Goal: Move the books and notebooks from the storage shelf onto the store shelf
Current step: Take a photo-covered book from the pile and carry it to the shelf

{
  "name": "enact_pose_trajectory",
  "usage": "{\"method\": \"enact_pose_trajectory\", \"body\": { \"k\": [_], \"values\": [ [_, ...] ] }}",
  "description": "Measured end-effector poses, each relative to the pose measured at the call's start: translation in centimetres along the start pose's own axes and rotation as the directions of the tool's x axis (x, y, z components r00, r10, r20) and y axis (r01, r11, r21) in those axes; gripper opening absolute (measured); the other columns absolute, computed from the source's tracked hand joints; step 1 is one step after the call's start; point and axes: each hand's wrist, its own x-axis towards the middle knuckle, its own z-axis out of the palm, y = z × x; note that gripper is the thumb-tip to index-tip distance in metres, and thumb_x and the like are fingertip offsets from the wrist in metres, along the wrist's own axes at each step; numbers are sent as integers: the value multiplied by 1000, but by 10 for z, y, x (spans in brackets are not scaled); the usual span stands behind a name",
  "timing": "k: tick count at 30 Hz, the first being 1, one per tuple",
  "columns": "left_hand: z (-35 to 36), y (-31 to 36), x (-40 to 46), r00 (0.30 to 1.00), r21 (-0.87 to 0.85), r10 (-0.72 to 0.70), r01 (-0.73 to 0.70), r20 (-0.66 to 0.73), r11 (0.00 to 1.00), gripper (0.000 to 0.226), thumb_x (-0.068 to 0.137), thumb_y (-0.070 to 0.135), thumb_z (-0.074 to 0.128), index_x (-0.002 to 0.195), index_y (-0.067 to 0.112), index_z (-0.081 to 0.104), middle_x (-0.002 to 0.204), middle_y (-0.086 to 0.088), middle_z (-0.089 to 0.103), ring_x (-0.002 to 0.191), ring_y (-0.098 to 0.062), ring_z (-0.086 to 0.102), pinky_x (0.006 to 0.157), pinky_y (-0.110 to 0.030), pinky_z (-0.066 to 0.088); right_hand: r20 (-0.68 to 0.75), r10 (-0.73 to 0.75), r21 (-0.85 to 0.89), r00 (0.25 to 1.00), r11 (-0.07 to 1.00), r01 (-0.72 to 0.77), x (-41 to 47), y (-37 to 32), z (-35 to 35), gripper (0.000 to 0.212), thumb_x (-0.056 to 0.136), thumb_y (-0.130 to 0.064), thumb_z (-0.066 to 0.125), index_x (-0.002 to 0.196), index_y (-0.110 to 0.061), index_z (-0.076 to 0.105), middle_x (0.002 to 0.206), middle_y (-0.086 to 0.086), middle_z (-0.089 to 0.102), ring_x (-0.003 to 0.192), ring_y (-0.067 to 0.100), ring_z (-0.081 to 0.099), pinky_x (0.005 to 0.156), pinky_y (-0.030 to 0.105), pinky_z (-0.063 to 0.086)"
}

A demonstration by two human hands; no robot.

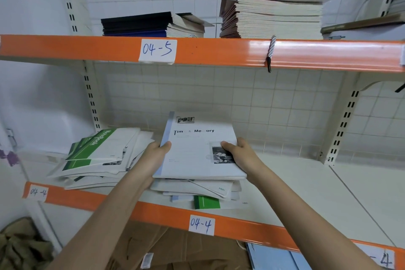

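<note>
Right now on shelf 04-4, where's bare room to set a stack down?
Free: the right half of shelf 04-4, from the white notebook stack that both hands hold to the right upright. A narrow strip runs behind that stack along the grid back panel. Crowded: the left end, under the splayed green notebook pile.

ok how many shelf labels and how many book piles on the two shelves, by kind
04-5 labels: 1
04-4 labels: 2 plain, plus a cut-off one at the right edge
top shelf piles: 2
lower shelf piles: 2, one gripped by both hands
total: 7
</note>
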Motion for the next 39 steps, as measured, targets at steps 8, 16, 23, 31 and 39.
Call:
{"method": "enact_pose_trajectory", "body": {
  "k": [8, 16, 23, 31, 39],
  "values": [
    [24, -2, 19, 999, 95, -44, 42, 19, 995, 44, 102, 29, 37, 134, -1, 40, 115, -5, 51, 111, -25, 46, 92, -32, 34, -13, 72, 106, 997, 992, -70, -1, 7, -23, 25, 92, -20, 59, 110, -6, 48, 97, 11, 63, 75, 23, 61, 66, 31, 48],
    [85, 8, 23, 994, 130, -39, 25, 102, 991, 42, 102, 28, 37, 136, 4, 42, 132, -2, 47, 128, -28, 43, 106, -37, 32, -94, 95, 125, 991, 989, -83, -17, 12, -85, 31, 93, -19, 58, 117, -4, 48, 94, 10, 64, 70, 20, 62, 59, 27, 48],
    [167, 17, 8, 971, 141, -31, -2, 236, 990, 44, 100, 35, 36, 131, 5, 45, 126, -6, 54, 118, -28, 50, 103, -41, 38, -219, 109, 109, 970, 990, -87, -51, 22, -162, 38, 88, -26, 63, 117, -5, 52, 100, 13, 68, 81, 28, 67, 74, 38, 52],
    [280, 28, -49, 928, 106, -20, -21, 372, 994, 45, 101, 34, 38, 134, 5, 44, 131, -6, 52, 124, -26, 47, 108, -41, 35, -326, 159, 91, 932, 986, -137, -108, 46, -273, 32, 94, -20, 56, 117, 2, 51, 87, 12, 64, 63, 19, 62, 49, 22, 45],
    [398, 30, -110, 864, 98, -29, -23, 502, 995, 35, 102, 26, 37, 118, 0, 54, 115, -15, 62, 105, -33, 59, 88, -38, 47, -456, 217, 121, 863, 976, -181, -175, 75, -377, 29, 92, -17, 58, 113, 2, 51, 88, 11, 63, 65, 19, 59, 51, 23, 44]
  ]
}}
